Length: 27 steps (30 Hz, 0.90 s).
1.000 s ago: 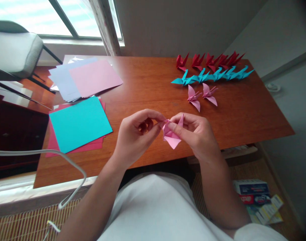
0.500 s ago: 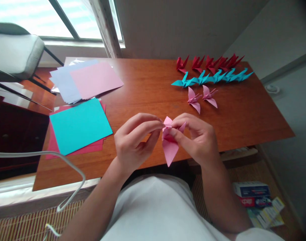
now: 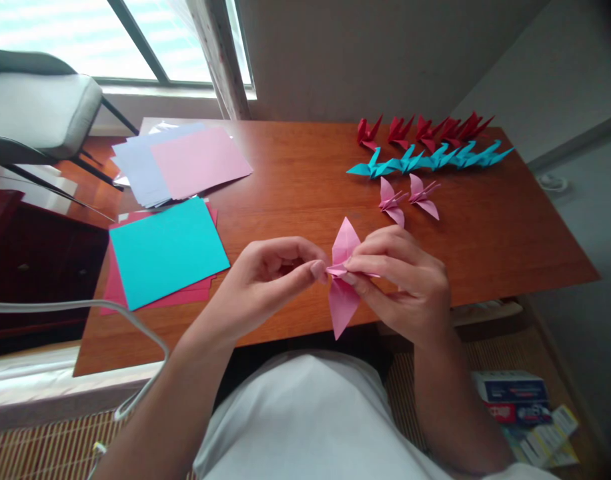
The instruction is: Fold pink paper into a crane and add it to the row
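A pink origami crane (image 3: pixel 343 312) is held between my two hands above the table's near edge, its two wings spread away from and toward me. My right hand (image 3: pixel 408 283) pinches its body from the right, hiding part of the folded middle. The thumb and fingertips of my left hand (image 3: pixel 273 283) are closed on the narrow point at its left side. Beyond my right hand stand two finished pink cranes (image 3: pixel 391 201). Behind them run a row of blue cranes (image 3: pixel 408 162) and a row of red cranes (image 3: pixel 400 132).
On the wooden table's (image 3: pixel 285 180) left lie a blue sheet (image 3: pixel 170 250) over red sheets (image 3: pixel 200 293), and a pink sheet (image 3: pixel 200 163) over pale ones. A white cable (image 3: pixel 135 320) curves at lower left. A chair (image 3: pixel 45 113) stands by the window; boxes (image 3: pixel 515 400) lie at lower right.
The held crane's wings have opened out, the far one now showing fully. My left hand has turned, its thumb now at the crane's left point. The view has shifted slightly.
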{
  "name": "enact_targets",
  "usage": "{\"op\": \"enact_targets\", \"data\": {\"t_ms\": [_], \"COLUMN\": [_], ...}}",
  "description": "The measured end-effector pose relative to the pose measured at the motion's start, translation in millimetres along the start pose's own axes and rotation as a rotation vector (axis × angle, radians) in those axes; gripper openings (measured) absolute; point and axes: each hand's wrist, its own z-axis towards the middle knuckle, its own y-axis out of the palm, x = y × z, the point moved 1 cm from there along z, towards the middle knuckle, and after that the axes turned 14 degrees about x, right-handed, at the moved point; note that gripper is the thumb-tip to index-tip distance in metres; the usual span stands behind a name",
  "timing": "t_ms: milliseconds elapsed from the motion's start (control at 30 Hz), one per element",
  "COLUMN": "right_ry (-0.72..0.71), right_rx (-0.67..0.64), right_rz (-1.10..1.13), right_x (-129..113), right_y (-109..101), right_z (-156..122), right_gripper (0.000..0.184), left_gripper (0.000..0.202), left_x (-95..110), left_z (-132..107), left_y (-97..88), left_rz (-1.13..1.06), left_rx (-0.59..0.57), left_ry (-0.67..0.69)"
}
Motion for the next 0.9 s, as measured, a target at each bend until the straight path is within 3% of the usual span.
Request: {"op": "enact_targets", "data": {"t_ms": [267,600,733,900], "right_ry": [-0.002,0.057,0.055,0.027], "right_rx": [-0.061,-0.093,-0.091,-0.091], "right_rz": [0.002,0.041,0.036,0.032], "right_x": [-0.5,-1.2,-1.9,-2.9], "right_y": [-2.2,-0.9,-0.2,-0.3], "right_z": [0.2,1.9,2.6,2.6], "right_gripper": [0.018,0.014,0.015,0.015], "left_gripper": [0.020,0.008,0.011,0.005], "left_x": [0.6,7.4,4.5,3.1], "left_z": [3.0,-3.7,-4.9,-6.3], "left_y": [-1.9,-0.7,-0.4,-3.0], "left_rz": [0.075,0.465,0.424,0.242], "left_rx": [-0.077,-0.006,0.003,0.031], "left_ry": [0.013,0.437,0.438,0.338]}}
